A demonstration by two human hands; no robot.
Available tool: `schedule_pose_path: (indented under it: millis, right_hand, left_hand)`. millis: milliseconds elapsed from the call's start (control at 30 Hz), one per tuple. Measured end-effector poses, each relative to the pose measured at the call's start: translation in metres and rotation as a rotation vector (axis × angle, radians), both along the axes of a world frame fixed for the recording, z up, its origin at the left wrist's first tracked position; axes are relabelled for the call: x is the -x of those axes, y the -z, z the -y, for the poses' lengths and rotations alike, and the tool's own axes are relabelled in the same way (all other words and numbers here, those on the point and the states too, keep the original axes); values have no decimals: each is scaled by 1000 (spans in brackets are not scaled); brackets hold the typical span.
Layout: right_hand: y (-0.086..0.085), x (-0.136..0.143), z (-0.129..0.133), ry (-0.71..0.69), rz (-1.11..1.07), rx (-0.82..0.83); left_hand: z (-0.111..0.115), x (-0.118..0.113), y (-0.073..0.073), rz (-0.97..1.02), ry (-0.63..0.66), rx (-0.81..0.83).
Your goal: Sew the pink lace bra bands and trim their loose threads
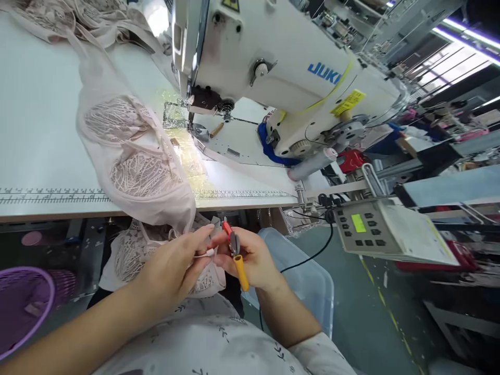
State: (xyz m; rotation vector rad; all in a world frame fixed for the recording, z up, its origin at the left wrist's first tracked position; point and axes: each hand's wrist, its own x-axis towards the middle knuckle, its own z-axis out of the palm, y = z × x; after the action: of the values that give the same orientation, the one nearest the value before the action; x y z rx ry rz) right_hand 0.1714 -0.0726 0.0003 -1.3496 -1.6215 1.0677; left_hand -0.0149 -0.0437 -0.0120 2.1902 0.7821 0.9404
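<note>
My left hand [172, 265] is closed, pinching the edge of a pale pink lace bra [133, 255] over my lap. A small white end pokes out between its fingertips. My right hand [253, 258] meets it there, its fingers wrapped round a small hand tool [241, 272] with a yellow handle, a grey metal middle and a red part; its exact kind is unclear. Fingers partly hide the tool and the bra's edge. Just beyond the hands, another pale bra [142, 156] with lace cups hangs over the table's front edge.
A white sewing machine [285, 57] stands on the white table [35, 130], with more bras [82, 21] piled at the back left. Below are a purple basket [52, 291] and a clear plastic bin [312, 276]. A control box [375, 229] with a cable juts out on the right.
</note>
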Motion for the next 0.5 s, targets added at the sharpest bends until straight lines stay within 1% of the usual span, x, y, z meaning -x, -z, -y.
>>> schedule_pose_path:
  millis: [67, 133, 200, 300, 367, 433, 500]
  right_hand:
    - [-2, 2, -4, -17, -23, -34]
    - [-3, 2, -6, -42, -34, -62]
    - [-3, 1, -6, -52, -42, -91]
    - [-2, -1, -4, -37, -51, -138]
    - [-1, -1, -3, -14, -49, -170]
    - [0, 2, -2, 30, -40, -161]
    - [2, 6, -2, 91, -37, -104]
  left_hand:
    - [-1, -3, 0, -31, 13, 9]
    - [-2, -4, -1, -46, 26, 52]
    - [-3, -4, 0, -66, -10, 105]
    - [-4, -2, 2, -166, -94, 193]
    - [-6, -2, 2, -205, -64, 304]
    - [-7, -4, 0, -151, 2, 456]
    - [-7, -8, -4, -61, 18, 615]
